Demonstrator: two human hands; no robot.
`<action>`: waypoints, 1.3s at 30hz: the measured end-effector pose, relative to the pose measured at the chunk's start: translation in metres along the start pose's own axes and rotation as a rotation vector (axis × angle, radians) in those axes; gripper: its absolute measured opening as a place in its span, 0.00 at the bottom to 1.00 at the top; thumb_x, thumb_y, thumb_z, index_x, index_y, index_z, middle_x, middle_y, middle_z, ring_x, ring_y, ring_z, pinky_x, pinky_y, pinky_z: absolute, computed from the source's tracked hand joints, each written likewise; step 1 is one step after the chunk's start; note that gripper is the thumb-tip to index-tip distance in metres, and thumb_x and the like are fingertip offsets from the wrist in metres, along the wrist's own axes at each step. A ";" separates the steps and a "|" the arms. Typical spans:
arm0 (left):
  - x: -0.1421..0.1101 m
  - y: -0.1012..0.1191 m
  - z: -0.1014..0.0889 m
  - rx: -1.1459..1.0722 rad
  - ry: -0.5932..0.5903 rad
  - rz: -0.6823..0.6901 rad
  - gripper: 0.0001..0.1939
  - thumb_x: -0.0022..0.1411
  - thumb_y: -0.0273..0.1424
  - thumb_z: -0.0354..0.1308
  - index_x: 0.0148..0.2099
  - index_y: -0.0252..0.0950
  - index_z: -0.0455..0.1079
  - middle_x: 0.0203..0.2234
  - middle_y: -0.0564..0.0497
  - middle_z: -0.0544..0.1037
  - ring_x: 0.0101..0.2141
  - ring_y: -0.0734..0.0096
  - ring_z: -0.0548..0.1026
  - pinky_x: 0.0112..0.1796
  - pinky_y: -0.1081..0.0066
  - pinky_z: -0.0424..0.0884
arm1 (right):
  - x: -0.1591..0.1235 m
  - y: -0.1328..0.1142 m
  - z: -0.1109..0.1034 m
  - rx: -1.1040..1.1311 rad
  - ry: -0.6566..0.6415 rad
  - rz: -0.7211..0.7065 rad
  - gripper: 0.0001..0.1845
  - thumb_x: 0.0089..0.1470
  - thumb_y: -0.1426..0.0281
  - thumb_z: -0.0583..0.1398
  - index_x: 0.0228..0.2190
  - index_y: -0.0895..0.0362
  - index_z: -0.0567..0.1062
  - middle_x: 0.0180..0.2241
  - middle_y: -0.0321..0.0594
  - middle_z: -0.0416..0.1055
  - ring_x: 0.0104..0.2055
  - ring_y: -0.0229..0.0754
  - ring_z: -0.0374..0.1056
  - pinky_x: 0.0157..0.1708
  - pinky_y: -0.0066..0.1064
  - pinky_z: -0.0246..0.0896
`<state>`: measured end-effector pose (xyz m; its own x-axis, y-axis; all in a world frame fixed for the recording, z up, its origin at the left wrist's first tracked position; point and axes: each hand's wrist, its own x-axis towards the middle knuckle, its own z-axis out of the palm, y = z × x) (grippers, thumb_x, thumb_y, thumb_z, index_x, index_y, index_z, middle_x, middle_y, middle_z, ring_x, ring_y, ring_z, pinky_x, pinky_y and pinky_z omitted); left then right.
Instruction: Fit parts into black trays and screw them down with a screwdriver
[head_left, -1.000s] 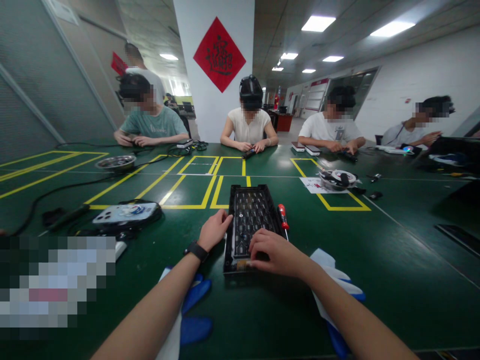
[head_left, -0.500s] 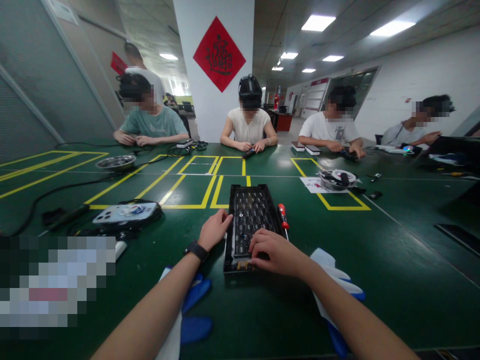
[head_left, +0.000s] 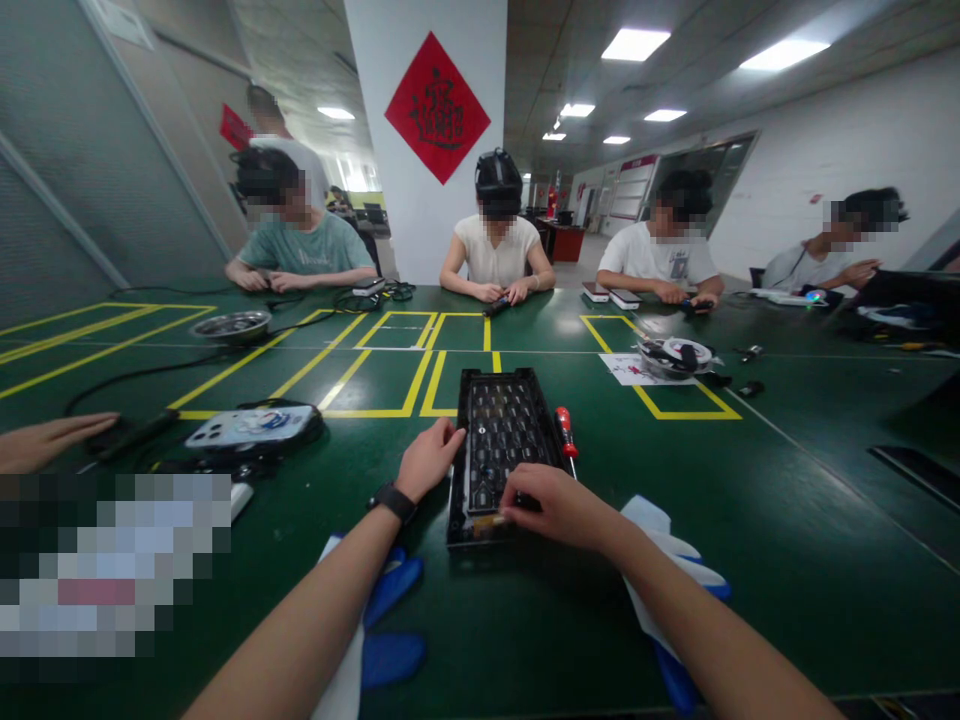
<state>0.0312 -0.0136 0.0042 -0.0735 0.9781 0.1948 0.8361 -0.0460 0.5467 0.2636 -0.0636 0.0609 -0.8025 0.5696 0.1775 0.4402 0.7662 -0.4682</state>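
Observation:
A black rectangular case [head_left: 504, 440] with rows of small dark pieces inside lies on the green table. My left hand [head_left: 427, 460] grips its left side, thumb at the rim and fingers bent. Over the lower right part of the case, my right hand [head_left: 544, 500] has its fingers pinched together; what is between the fingertips is too small and hidden to make out. A small yellowish strip [head_left: 486, 522] shows beside those fingertips, at the near end of the case. Just right of the case lies a screwdriver [head_left: 566, 432] with a red and black handle.
White-and-blue gloves [head_left: 394, 655] lie under my forearms. A phone [head_left: 251, 428] and cables are at left, near another person's hand [head_left: 56, 440]. Metal bowls [head_left: 231, 326] and a paper sheet [head_left: 622, 369] lie farther off. Several people sit across the table.
My right hand has shifted slightly at the near end of the case. Another person's hand has come in from the left edge. My left hand stays in place.

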 end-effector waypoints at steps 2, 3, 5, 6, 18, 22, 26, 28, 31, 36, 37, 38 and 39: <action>0.000 0.000 0.000 0.001 0.003 0.004 0.16 0.61 0.44 0.42 0.30 0.38 0.60 0.24 0.52 0.71 0.26 0.71 0.69 0.28 0.74 0.59 | -0.001 -0.001 -0.002 0.009 -0.029 -0.014 0.06 0.53 0.68 0.57 0.32 0.57 0.71 0.33 0.39 0.68 0.35 0.37 0.63 0.37 0.30 0.57; -0.001 0.000 -0.001 0.001 0.005 0.005 0.16 0.61 0.44 0.42 0.30 0.38 0.60 0.24 0.52 0.71 0.26 0.71 0.69 0.28 0.74 0.59 | -0.001 -0.002 -0.002 0.017 -0.043 -0.028 0.06 0.52 0.68 0.57 0.33 0.57 0.71 0.33 0.39 0.68 0.36 0.37 0.63 0.37 0.30 0.57; -0.001 0.000 -0.001 -0.001 0.010 0.010 0.16 0.61 0.44 0.42 0.30 0.38 0.60 0.24 0.52 0.71 0.26 0.71 0.69 0.28 0.74 0.59 | -0.002 -0.003 -0.004 0.040 -0.056 -0.047 0.08 0.50 0.68 0.59 0.35 0.56 0.72 0.34 0.38 0.69 0.37 0.37 0.63 0.38 0.30 0.57; -0.001 0.000 -0.001 -0.002 0.012 0.013 0.16 0.61 0.44 0.42 0.30 0.38 0.60 0.24 0.52 0.71 0.26 0.71 0.68 0.28 0.74 0.59 | -0.002 -0.003 -0.005 0.053 -0.056 -0.049 0.09 0.50 0.68 0.59 0.36 0.56 0.72 0.34 0.38 0.69 0.37 0.37 0.63 0.38 0.30 0.57; 0.002 -0.005 0.003 -0.012 0.015 0.023 0.17 0.60 0.45 0.42 0.30 0.38 0.60 0.23 0.52 0.71 0.26 0.71 0.68 0.28 0.74 0.59 | 0.000 0.003 0.000 0.045 -0.051 -0.064 0.07 0.50 0.70 0.59 0.34 0.55 0.74 0.33 0.38 0.69 0.37 0.36 0.63 0.38 0.29 0.57; 0.002 -0.005 0.003 -0.006 0.012 0.019 0.17 0.61 0.45 0.42 0.31 0.38 0.60 0.24 0.52 0.71 0.26 0.71 0.69 0.28 0.74 0.59 | -0.002 0.002 0.000 0.053 -0.038 -0.052 0.08 0.51 0.70 0.59 0.35 0.55 0.75 0.34 0.38 0.68 0.36 0.35 0.63 0.38 0.29 0.57; 0.002 -0.004 0.003 -0.007 0.010 0.022 0.17 0.60 0.45 0.42 0.30 0.38 0.60 0.24 0.52 0.71 0.26 0.71 0.69 0.29 0.74 0.59 | -0.001 0.002 0.001 0.070 -0.021 -0.057 0.09 0.49 0.71 0.60 0.36 0.55 0.74 0.33 0.38 0.68 0.37 0.36 0.63 0.37 0.28 0.57; 0.001 -0.004 0.003 -0.008 0.009 0.021 0.17 0.60 0.45 0.42 0.30 0.38 0.60 0.24 0.52 0.71 0.26 0.71 0.69 0.29 0.74 0.59 | -0.001 0.002 0.001 0.070 -0.022 -0.068 0.09 0.49 0.72 0.60 0.36 0.55 0.74 0.33 0.38 0.69 0.37 0.36 0.63 0.37 0.28 0.56; 0.001 -0.003 0.002 -0.013 0.003 0.018 0.17 0.60 0.45 0.42 0.30 0.38 0.60 0.23 0.52 0.71 0.26 0.71 0.68 0.28 0.74 0.59 | 0.000 0.001 0.001 0.039 -0.036 -0.077 0.09 0.48 0.72 0.60 0.35 0.55 0.74 0.33 0.38 0.69 0.37 0.36 0.63 0.37 0.28 0.56; 0.001 -0.003 0.002 -0.008 0.009 0.016 0.16 0.61 0.45 0.42 0.30 0.38 0.60 0.24 0.53 0.71 0.26 0.71 0.68 0.27 0.74 0.58 | 0.000 -0.004 -0.002 -0.020 -0.029 -0.070 0.08 0.49 0.72 0.59 0.34 0.56 0.75 0.33 0.39 0.69 0.37 0.36 0.64 0.39 0.29 0.56; 0.001 -0.003 0.002 -0.006 0.010 0.014 0.17 0.61 0.45 0.42 0.30 0.38 0.60 0.24 0.53 0.71 0.26 0.71 0.68 0.27 0.74 0.58 | 0.000 -0.005 -0.002 -0.025 -0.030 -0.068 0.08 0.50 0.72 0.59 0.34 0.56 0.75 0.33 0.39 0.70 0.37 0.36 0.64 0.39 0.29 0.56; 0.001 -0.003 0.002 -0.004 0.011 0.014 0.17 0.61 0.45 0.42 0.30 0.38 0.60 0.24 0.53 0.71 0.26 0.71 0.68 0.27 0.74 0.58 | 0.000 -0.005 -0.002 -0.026 -0.033 -0.067 0.08 0.50 0.72 0.59 0.34 0.56 0.75 0.33 0.39 0.70 0.36 0.36 0.64 0.39 0.29 0.56; 0.001 -0.003 0.002 -0.003 0.012 0.015 0.17 0.61 0.45 0.42 0.31 0.38 0.60 0.24 0.53 0.71 0.26 0.71 0.68 0.27 0.74 0.58 | 0.000 -0.006 -0.002 -0.025 -0.035 -0.067 0.08 0.50 0.72 0.59 0.34 0.56 0.75 0.33 0.39 0.70 0.36 0.36 0.64 0.38 0.29 0.56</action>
<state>0.0295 -0.0119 0.0012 -0.0675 0.9747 0.2130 0.8355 -0.0614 0.5461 0.2617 -0.0671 0.0654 -0.8440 0.5065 0.1767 0.3946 0.8094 -0.4350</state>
